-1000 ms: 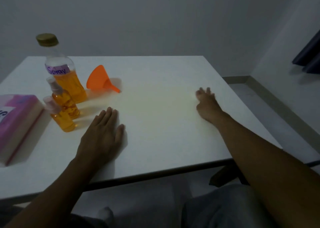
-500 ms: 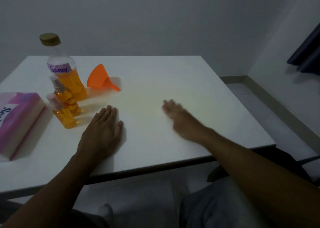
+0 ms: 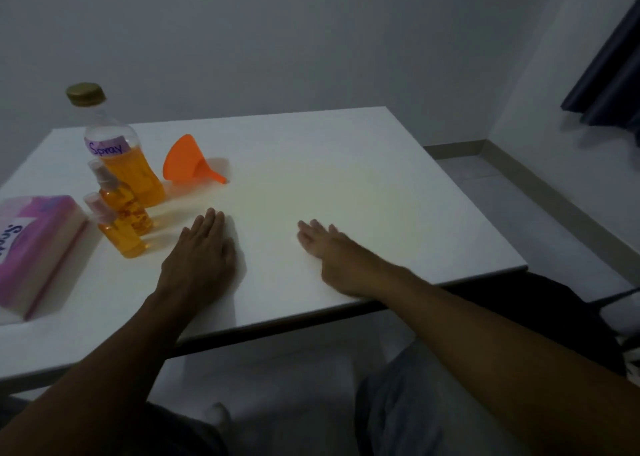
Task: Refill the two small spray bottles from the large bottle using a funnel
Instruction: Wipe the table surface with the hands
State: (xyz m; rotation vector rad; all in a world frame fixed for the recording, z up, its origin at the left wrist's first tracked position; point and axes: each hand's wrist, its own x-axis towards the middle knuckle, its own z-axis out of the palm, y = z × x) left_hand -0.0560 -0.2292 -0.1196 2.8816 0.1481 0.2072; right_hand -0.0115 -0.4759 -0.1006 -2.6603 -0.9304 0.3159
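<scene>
A pink tissue pack [image 3: 31, 247] is lying at the left edge of the white table [image 3: 346, 178], partly cut off by the frame. Just right of it, the two small spray bottles are standing upright, both holding orange liquid under clear caps. The nearer spray bottle [image 3: 119, 237] is sitting toward the front and the farther spray bottle [image 3: 123, 201] is standing just behind it, so close that I cannot tell whether they are touching. Behind them, toward the back left corner, the large bottle [image 3: 121, 157] is standing upright with its gold cap on, wearing a purple label reading "Spray" and carrying orange liquid in its lower part. To its right the orange funnel [image 3: 188, 161] is lying on its side, spout pointing right. The left hand [image 3: 201, 258] is resting palm down on the table, fingers straight and together, holding nothing, near the spray bottles but apart from them. The right hand [image 3: 332, 251] is lying flat near the front edge, fingers stretched out, holding nothing. A dark curtain [image 3: 613, 84] is hanging at the far right.
</scene>
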